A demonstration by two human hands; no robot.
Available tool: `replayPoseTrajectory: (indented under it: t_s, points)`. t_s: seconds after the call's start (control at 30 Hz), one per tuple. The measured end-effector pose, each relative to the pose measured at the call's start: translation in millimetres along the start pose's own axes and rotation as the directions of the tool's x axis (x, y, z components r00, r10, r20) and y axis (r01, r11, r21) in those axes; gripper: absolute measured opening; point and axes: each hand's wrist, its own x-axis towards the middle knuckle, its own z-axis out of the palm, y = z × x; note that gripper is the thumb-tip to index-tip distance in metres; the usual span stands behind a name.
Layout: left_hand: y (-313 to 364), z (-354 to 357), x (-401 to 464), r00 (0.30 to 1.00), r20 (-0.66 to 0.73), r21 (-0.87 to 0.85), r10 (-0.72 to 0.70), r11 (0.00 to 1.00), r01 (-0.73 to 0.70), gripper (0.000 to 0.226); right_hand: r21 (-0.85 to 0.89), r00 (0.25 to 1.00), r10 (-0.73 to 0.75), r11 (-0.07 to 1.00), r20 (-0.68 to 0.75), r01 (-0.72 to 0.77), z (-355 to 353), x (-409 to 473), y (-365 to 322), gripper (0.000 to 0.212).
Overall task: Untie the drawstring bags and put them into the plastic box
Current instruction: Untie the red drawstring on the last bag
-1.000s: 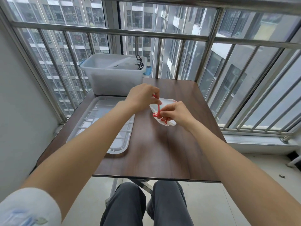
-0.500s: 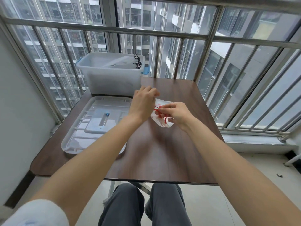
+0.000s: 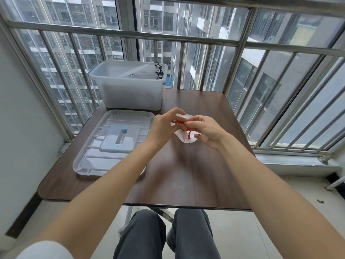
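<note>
The drawstring bag [image 3: 184, 136], white with a red cord [image 3: 189, 134], is held above the table [image 3: 196, 174], in front of the plastic box [image 3: 128, 90] and to its right. It appears light, soft and limp; it should crumple rather than resist. The sensible place to take hold is the cord at the gathered neck. Left hand [image 3: 164, 126]: grip curled at the bag's neck, apparently pinching cord or fabric. Right hand [image 3: 207, 130]: grip pinching the red cord. The box is open-topped, a dark cord draped on its far rim. Its lid [image 3: 112, 144] lies directly in front of the box, left of the hands; nothing obstructs the route to the box.
</note>
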Motion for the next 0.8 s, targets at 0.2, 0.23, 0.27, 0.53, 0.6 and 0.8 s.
replayPoseTrajectory:
  t_s: [0.2, 0.23, 0.27, 0.53, 0.6, 0.8]
  points:
    - [-0.4, 0.9, 0.3, 0.997, -0.048, 0.11, 0.062, 0.992, -0.056, 0.014, 0.078, 0.996, -0.066, 0.994, -0.057, 0.071, 6.6, -2.4, -1.7, 0.026]
    - [-0.4, 2.0, 1.2, 0.996, -0.064, 0.115, 0.058, 0.992, -0.05, 0.013, 0.051, 0.992, -0.078, 0.995, -0.102, 0.083, 9.5, -1.9, -1.8, 0.028]
    - [-0.7, 2.8, 2.1, 0.996, -0.078, 0.121, 0.052, 0.992, -0.043, 0.013, 0.018, 0.986, -0.091, 0.995, -0.142, 0.095, 12.1, -0.6, -1.7, 0.029]
    - [-4.3, 3.8, -0.4, 0.988, -0.131, 0.062, -0.083, 0.994, 0.091, 0.012, -0.018, 0.97, -0.097, 0.995, -0.225, 0.095, 14.2, 4.7, 7.9, 0.036]
    - [-1.6, 3.9, -1.6, 0.973, -0.082, -0.187, -0.218, 0.962, 0.199, 0.018, -0.02, 0.964, -0.125, 0.992, -0.234, 0.124, 15.0, 5.3, 10.9, 0.03]
    - [-3.0, 3.1, -3.3, 0.922, -0.033, -0.417, -0.386, 0.844, 0.338, 0.025, -0.093, 0.925, -0.224, 0.974, -0.307, 0.205, 13.5, 5.3, 11.0, 0.032]
